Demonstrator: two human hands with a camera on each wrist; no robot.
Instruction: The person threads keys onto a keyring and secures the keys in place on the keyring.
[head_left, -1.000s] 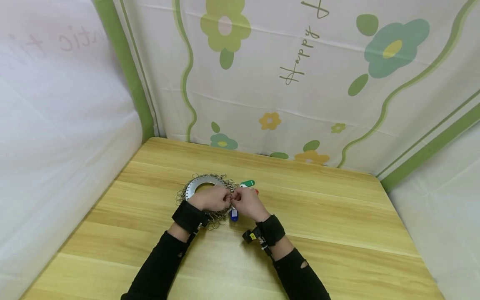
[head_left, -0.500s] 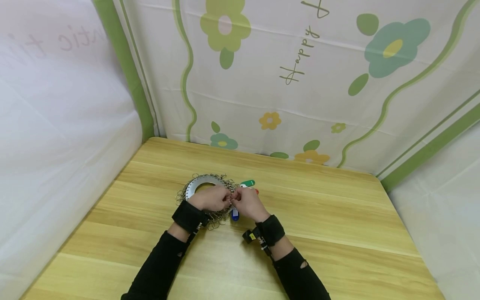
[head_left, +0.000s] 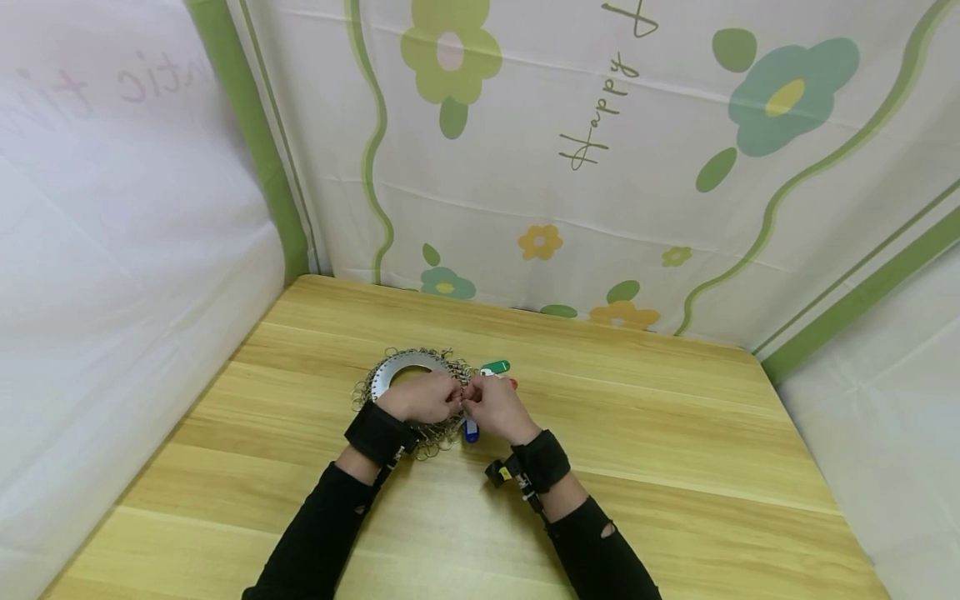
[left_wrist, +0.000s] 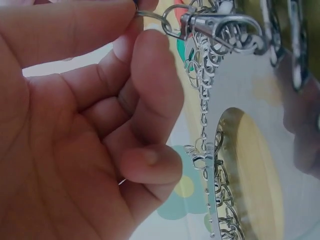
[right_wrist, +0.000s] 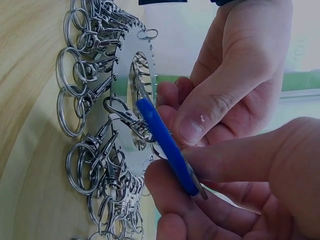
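Observation:
A flat metal ring [head_left: 381,380], its rim hung with many swivel clasps and split rings, lies on the table. In the left wrist view, my left hand [left_wrist: 95,100] pinches a small split ring [left_wrist: 151,15] with thumb and finger. That split ring links to a swivel clasp [left_wrist: 220,30] on the metal ring [left_wrist: 235,80]. My right hand [head_left: 497,408] meets the left at the metal ring's right side. In the right wrist view, a blue key tag [right_wrist: 167,146] crosses between the right thumb and index finger [right_wrist: 162,185], which pinch it; a metal piece shows behind it.
A green tag [head_left: 495,367] and a red tag [head_left: 513,383] lie just beyond the right hand. The wooden table [head_left: 675,467] is bordered by a flowered curtain [head_left: 540,167] at the back and white cloth on both sides.
The blue key tag has shifted slightly to the right under the hands. Both hands keep their place and pinch; the metal ring stays put.

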